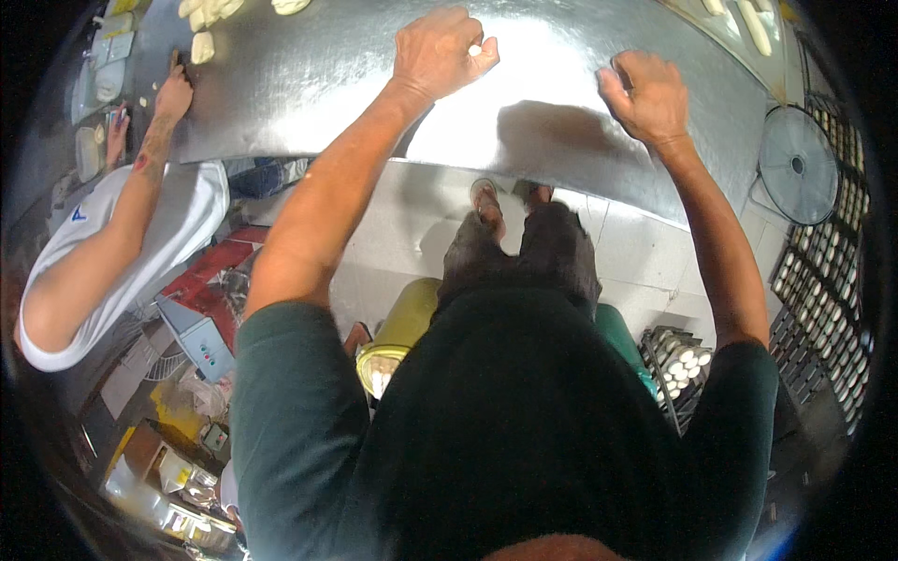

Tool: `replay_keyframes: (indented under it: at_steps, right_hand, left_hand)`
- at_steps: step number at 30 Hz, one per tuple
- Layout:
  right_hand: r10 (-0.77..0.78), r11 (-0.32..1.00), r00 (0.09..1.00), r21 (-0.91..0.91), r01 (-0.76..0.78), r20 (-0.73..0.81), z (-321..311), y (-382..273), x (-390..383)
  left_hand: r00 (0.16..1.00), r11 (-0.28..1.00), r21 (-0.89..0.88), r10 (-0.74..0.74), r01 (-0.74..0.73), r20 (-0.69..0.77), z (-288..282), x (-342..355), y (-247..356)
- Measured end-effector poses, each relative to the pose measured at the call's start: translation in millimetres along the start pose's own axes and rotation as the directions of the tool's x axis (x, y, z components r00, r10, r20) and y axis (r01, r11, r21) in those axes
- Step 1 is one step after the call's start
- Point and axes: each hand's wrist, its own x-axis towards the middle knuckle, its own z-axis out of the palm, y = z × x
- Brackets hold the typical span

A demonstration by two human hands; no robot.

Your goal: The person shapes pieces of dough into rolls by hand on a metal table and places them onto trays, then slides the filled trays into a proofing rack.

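Over the steel table (281, 103), my left hand (440, 54) is closed, with a small pale bit of what looks like dough (475, 50) showing between thumb and fingers. My right hand (647, 96) is apart from it, farther right above the table. Its fingers are curled in and the thumb stands a little off; whatever they hold, if anything, is hidden. Lumps of pale dough (208, 13) lie at the table's far left edge, with a cut piece (202, 48) beside them. Long dough rolls (754, 28) lie at the far right.
At the left, a co-worker's hand (172, 94) reaches onto the table by small dough scraps. A round grey lid-like disc (798, 165) and racks of pale pieces (823, 280) stand at the right. Behind me are a yellow bin (412, 313) and a grey control box (198, 338).
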Motion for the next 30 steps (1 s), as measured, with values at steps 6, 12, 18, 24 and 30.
replay_keyframes:
  at_steps: [6,12,18,24,30]
  right_hand:
    - [0.049,0.997,0.995,-0.056,-0.054,-0.084,-9,-17,4]
    - [-0.003,0.997,0.999,-0.072,0.007,0.050,-25,-20,-26]
    - [0.075,0.997,0.996,-0.015,-0.075,0.051,5,3,11]
    - [-0.197,0.979,0.960,-0.087,0.183,-0.199,-26,-33,-29]
    - [-0.045,0.998,0.999,-0.043,0.044,-0.002,-9,-8,-16]
  left_hand:
    - [0.999,0.991,0.137,0.004,0.002,-0.044,-5,3,6]
    - [0.992,0.991,0.041,-0.125,0.126,-0.035,-20,-21,24]
    - [0.966,0.999,-0.019,-0.037,0.043,0.255,-2,16,-4]
    - [0.986,0.992,0.119,0.051,-0.033,-0.156,-27,-26,29]
    - [0.971,0.994,0.068,-0.094,0.080,0.220,-21,-17,17]
